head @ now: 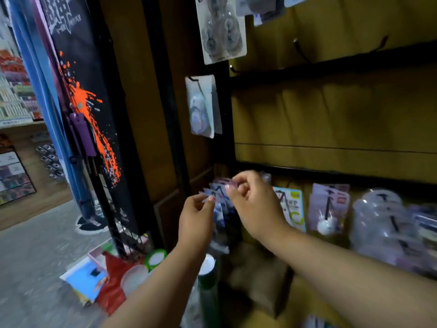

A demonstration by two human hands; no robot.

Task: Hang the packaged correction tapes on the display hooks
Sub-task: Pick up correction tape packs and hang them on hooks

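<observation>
Both hands are working at one fan of packaged correction tapes (218, 192) low on the display: our right hand (253, 204) is pinching the top edges of the cards, and our left hand (197, 216) is pinching the nearest card at its left side. The cards are standing upright, long axis vertical, just in front of and between the two hands, with the right hand the closer one to their hanger holes. We are judging that they are being lined up for a hook at that bottom row, though the hook itself is hidden behind the fingers.

Above, a single pack (202, 106) is hanging on a hook (194, 78), and a bigger multipack (221, 29) higher still. Rightward, other carded goods (328, 207) are hanging. We are finding no print sharp enough to read.
</observation>
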